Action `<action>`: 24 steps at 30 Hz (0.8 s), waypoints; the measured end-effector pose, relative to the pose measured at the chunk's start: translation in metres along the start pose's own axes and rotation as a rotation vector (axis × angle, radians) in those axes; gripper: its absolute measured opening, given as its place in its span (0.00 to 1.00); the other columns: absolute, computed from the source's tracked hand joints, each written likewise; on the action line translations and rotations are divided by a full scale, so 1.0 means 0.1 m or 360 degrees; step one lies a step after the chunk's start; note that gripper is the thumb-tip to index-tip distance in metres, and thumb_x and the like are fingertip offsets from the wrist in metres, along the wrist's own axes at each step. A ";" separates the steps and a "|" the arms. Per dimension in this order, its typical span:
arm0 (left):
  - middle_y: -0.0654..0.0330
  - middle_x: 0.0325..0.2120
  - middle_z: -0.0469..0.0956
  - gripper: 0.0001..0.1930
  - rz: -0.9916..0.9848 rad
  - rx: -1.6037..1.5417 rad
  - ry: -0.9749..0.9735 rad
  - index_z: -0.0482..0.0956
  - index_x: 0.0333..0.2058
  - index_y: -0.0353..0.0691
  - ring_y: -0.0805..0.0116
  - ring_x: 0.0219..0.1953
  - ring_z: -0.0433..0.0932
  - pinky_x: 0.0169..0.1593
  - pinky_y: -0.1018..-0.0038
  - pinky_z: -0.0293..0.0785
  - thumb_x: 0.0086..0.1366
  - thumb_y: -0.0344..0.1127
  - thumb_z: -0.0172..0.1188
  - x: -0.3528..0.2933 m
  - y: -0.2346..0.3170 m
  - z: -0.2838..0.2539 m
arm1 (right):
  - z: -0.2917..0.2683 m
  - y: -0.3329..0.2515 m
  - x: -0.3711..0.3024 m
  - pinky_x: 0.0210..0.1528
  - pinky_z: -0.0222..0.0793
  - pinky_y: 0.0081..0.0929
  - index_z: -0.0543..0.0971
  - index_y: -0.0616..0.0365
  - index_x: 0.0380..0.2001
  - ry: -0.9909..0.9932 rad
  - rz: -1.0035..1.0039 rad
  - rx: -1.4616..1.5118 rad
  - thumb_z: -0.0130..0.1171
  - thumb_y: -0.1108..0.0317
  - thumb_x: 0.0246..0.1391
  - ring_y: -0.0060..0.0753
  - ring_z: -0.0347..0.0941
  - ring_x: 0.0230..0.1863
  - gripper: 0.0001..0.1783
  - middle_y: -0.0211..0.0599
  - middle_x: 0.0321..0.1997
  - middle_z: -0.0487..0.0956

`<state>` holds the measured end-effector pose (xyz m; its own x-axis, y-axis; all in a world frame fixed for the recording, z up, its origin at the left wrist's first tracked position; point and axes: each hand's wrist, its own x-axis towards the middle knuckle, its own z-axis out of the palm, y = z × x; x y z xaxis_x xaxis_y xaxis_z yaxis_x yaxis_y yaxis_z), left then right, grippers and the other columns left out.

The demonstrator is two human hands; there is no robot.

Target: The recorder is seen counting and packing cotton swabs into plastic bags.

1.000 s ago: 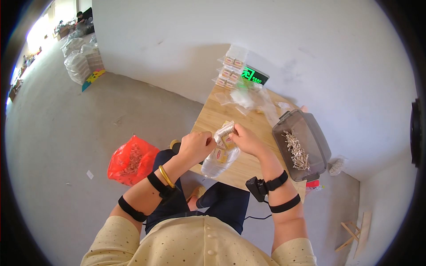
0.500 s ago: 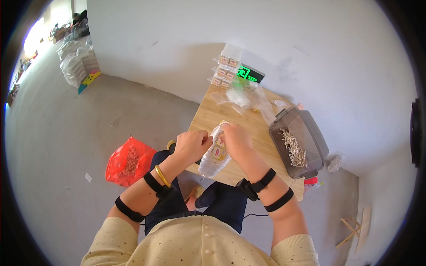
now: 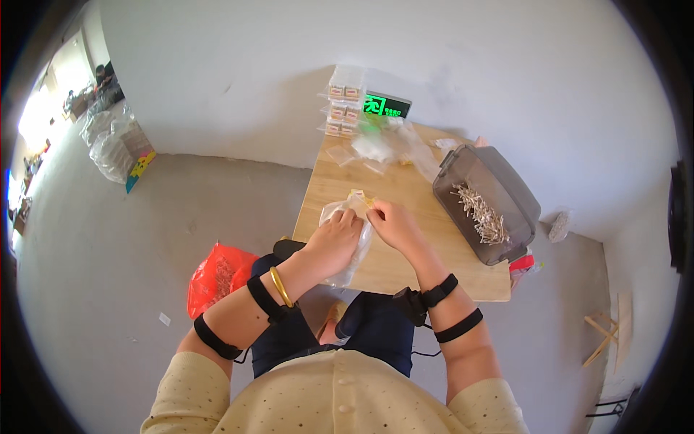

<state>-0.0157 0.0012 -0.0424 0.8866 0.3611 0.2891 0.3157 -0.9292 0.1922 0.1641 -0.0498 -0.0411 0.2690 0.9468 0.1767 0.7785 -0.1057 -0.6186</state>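
Observation:
A clear plastic bag (image 3: pixel 352 273) lies at the table's near edge, its yellow-edged end pointing away from me. My left hand (image 3: pixel 337 240) is on top of it, fingers curled and closed on the plastic, hiding the middle of the bag. At the far right corner of that end, my right hand (image 3: pixel 396 228) pinches the yellow edge between thumb and forefinger. What the bag contains is mostly covered by my left hand.
On the wooden table (image 3: pixel 448 278) stand a grey bin (image 3: pixel 463 242) of thin sticks, a stack of clear packs (image 3: pixel 343 101) and loose plastic bags (image 3: pixel 376 148). A green lit sign (image 3: pixel 385 105) is behind them. A red bag (image 3: pixel 220 278) sits on the floor at left.
My left hand has moved right and onto the bag, covering the yellow labels seen before. My right hand has shifted slightly right, to the bag's far corner. The view has turned a little.

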 end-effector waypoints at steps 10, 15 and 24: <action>0.52 0.39 0.73 0.14 -0.0129 0.0236 -0.0176 0.73 0.40 0.36 0.51 0.43 0.76 0.44 0.60 0.77 0.54 0.28 0.62 0.30 -0.07 -0.07 | 0.00 0.07 0.04 0.33 0.70 0.47 0.78 0.60 0.25 -0.0026 0.0028 0.0156 0.55 0.60 0.53 0.56 0.76 0.31 0.14 0.51 0.24 0.78; 0.55 0.35 0.76 0.10 -0.0154 0.0264 -0.0245 0.74 0.37 0.39 0.54 0.41 0.78 0.40 0.61 0.78 0.57 0.32 0.62 0.28 -0.06 0.01 | 0.02 0.17 0.02 0.34 0.70 0.46 0.79 0.60 0.24 -0.0038 0.0044 0.0324 0.55 0.60 0.52 0.55 0.77 0.31 0.14 0.51 0.24 0.79; 0.55 0.36 0.74 0.09 0.0035 -0.0048 -0.0494 0.74 0.37 0.40 0.53 0.42 0.77 0.42 0.60 0.74 0.62 0.37 0.61 0.18 -0.04 -0.30 | 0.08 0.22 0.02 0.28 0.66 0.38 0.75 0.64 0.21 0.0027 -0.0068 0.0537 0.60 0.61 0.54 0.44 0.74 0.23 0.16 0.46 0.20 0.76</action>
<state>-0.0108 0.0138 -0.0100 0.9555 0.2949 -0.0055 0.2890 -0.9321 0.2182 0.1775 -0.0482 -0.0604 0.2517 0.9428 0.2185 0.5585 0.0429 -0.8284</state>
